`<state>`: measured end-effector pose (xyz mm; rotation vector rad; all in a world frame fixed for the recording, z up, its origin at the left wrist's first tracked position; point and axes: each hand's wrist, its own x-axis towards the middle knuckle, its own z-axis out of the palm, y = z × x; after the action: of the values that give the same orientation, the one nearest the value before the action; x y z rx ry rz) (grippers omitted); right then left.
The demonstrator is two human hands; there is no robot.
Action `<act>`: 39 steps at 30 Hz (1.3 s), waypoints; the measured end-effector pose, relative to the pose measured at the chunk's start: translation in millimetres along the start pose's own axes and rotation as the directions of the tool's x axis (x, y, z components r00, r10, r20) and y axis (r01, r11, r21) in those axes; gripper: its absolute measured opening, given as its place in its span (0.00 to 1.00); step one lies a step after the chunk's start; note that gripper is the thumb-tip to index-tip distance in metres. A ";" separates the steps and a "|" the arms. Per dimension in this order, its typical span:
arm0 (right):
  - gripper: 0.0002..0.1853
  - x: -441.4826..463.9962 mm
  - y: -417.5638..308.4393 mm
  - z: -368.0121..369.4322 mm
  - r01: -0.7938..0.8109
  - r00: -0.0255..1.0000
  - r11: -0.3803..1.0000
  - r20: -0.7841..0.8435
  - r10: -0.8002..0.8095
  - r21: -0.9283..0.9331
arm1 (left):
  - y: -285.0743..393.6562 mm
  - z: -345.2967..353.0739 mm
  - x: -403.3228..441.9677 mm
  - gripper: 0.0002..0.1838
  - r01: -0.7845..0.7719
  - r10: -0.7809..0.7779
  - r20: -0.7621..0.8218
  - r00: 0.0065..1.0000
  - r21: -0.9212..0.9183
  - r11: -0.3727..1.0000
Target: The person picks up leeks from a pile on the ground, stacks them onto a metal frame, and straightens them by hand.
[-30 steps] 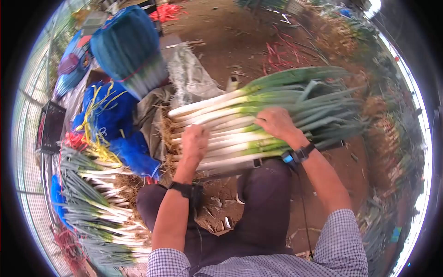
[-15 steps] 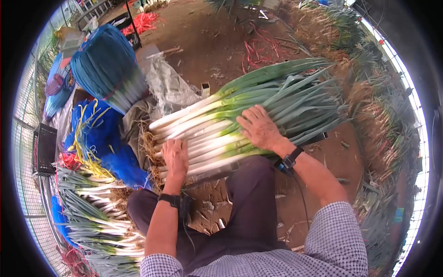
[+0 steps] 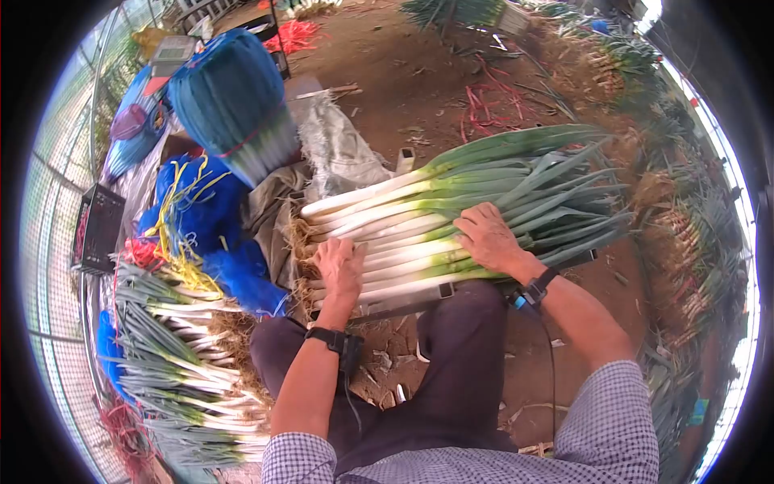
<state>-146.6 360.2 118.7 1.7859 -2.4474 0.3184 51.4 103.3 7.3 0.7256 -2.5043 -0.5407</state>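
Observation:
A row of long green onions (image 3: 403,230) lies side by side across a low metal stand (image 3: 403,302) in front of my knees, roots to the left and leaves to the right. My left hand (image 3: 339,268) has its fingers curled over the white stalks near the roots. Farther right, where white turns to green, my right hand (image 3: 489,238) bends its fingers down onto the stalks. Both hands' fingertips are partly hidden among the onions.
More green onions (image 3: 193,363) are piled at the lower left, beside blue netting (image 3: 234,274) and yellow ties (image 3: 181,250). A large tied bundle (image 3: 230,97) stands behind them. A black crate (image 3: 98,230) is at far left; red strings (image 3: 488,101) lie on the dirt floor.
The view has shifted, so the whole scene sits farther right. My right hand's fingers have drawn closer together; my left hand keeps its place near the roots.

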 end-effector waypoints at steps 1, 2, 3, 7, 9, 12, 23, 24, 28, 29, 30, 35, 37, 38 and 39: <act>0.17 6.1 -1.3 -3.1 0.015 1.000 1.000 -0.005 -0.015 0.001 | -1.5 0.3 2.7 0.13 0.007 -0.007 0.020 1.000 -0.009 1.000; 0.21 9.7 -4.1 -5.5 0.043 0.999 0.999 -0.030 -0.043 -0.028 | -3.4 0.3 4.6 0.13 0.013 -0.013 0.042 0.999 -0.020 1.000; 0.22 17.8 -5.7 -4.1 0.029 0.996 0.998 -0.079 -0.033 -0.057 | -4.4 1.5 4.9 0.16 0.044 -0.043 0.001 0.999 -0.016 0.999; 0.24 42.0 -4.2 9.0 -0.034 0.992 0.998 -0.119 0.029 -0.045 | 10.9 1.1 6.5 0.28 0.047 -0.038 -0.122 0.992 0.073 0.996; 0.23 41.6 -0.9 13.8 0.001 1.000 0.999 -0.011 -0.001 -0.041 | 8.0 1.4 7.3 0.31 0.009 0.001 -0.092 0.996 0.113 0.993; 0.19 37.8 2.7 15.3 0.046 0.997 0.996 -0.055 -0.050 -0.074 | -2.5 9.4 8.7 0.30 -0.031 0.029 0.027 0.999 0.085 0.996; 0.04 88.1 20.0 13.3 0.069 0.984 0.971 0.177 -0.028 -0.229 | 10.4 -4.2 12.0 0.24 -0.014 0.002 0.081 0.997 0.145 0.989; 0.04 92.3 23.6 20.8 0.093 0.983 0.966 0.175 -0.051 -0.242 | 11.3 -3.6 12.8 0.23 -0.011 -0.001 0.090 0.996 0.138 0.990; 0.06 106.9 42.9 45.7 -0.024 0.968 0.991 0.245 0.056 -0.129 | 6.8 -3.7 14.0 0.23 -0.009 -0.002 0.088 0.996 0.123 0.992; 0.07 108.9 41.8 39.9 -0.058 0.963 0.993 0.256 0.082 -0.101 | 6.8 -2.7 13.9 0.23 -0.014 0.006 0.079 0.997 0.113 0.994; 0.07 110.5 41.3 33.1 -0.090 0.958 0.993 0.267 0.107 -0.077 | 6.1 -2.3 13.0 0.23 0.001 -0.011 0.104 0.995 0.101 0.995; 0.08 92.5 13.3 5.8 -0.166 0.971 0.984 0.185 0.152 0.063 | 4.4 -1.2 12.1 0.22 0.012 -0.022 0.086 0.996 0.114 0.993; 0.09 78.3 6.1 6.5 -0.124 0.985 0.991 0.124 0.118 0.045 | 3.8 -1.9 11.3 0.22 0.004 -0.007 0.041 0.999 0.081 0.997; 0.09 67.8 1.1 10.4 -0.081 0.991 0.997 0.104 0.078 0.021 | 3.7 -2.0 10.4 0.22 0.003 -0.004 0.014 1.000 0.061 0.998; 0.10 58.7 -1.1 12.9 -0.039 0.996 0.999 0.083 0.039 -0.010 | 3.6 -1.8 10.9 0.21 -0.008 0.008 0.010 1.000 0.084 0.996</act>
<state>-163.1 302.4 117.9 1.7846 -2.5383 0.2417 42.8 99.4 14.0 0.7456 -2.5506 -0.4391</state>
